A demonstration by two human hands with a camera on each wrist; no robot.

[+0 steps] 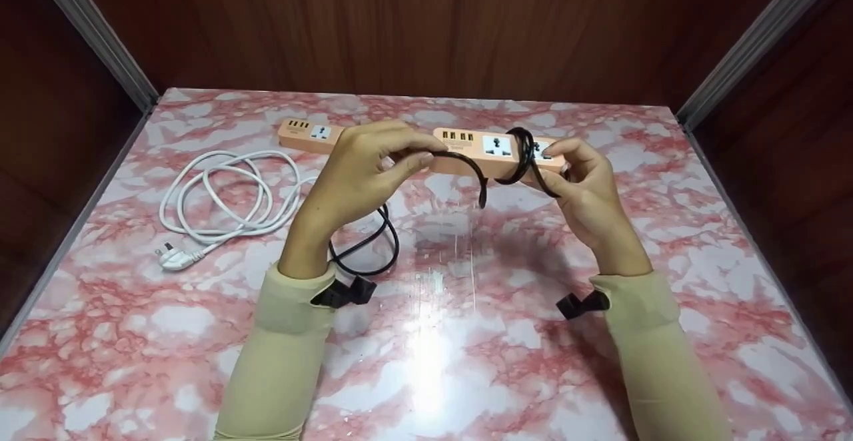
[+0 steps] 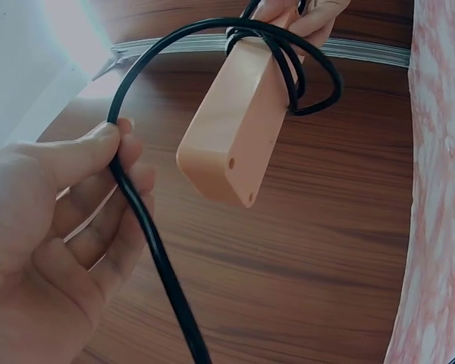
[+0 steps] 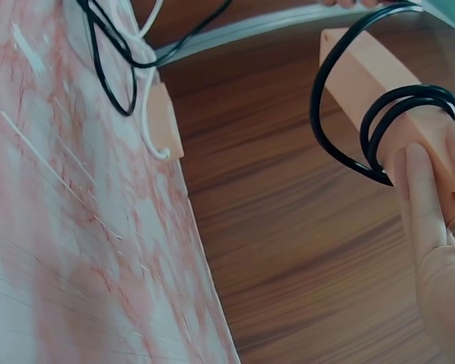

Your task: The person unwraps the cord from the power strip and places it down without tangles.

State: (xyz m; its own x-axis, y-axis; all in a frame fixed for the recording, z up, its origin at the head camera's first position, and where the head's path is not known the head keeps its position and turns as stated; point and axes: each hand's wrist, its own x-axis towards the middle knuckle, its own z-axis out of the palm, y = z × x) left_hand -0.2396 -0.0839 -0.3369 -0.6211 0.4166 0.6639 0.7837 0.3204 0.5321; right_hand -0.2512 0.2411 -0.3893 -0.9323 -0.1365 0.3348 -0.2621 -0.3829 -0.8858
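My right hand (image 1: 590,194) grips one end of an orange power strip (image 1: 453,165), fingers on one side and thumb on the other. The strip is held up above the table, with sockets and several USB ports on its face. Its black cord (image 1: 522,154) leaves the gripped end and loops round the strip beside the right fingers. Between thumb and fingertips, my left hand (image 1: 353,171) pinches a further stretch of the cord, left of the strip. In the left wrist view the cord (image 2: 167,273) arches from the wraps to this pinch, then runs on downward.
A second orange power strip (image 1: 303,138) lies at the back left, partly hidden by the left hand. Its white cord (image 1: 246,231) lies coiled, ending in a white plug (image 1: 178,258). Slack black cord (image 1: 363,272) trails beneath the left wrist. Wood-grain panels (image 1: 426,28) enclose the marbled table (image 1: 466,361).
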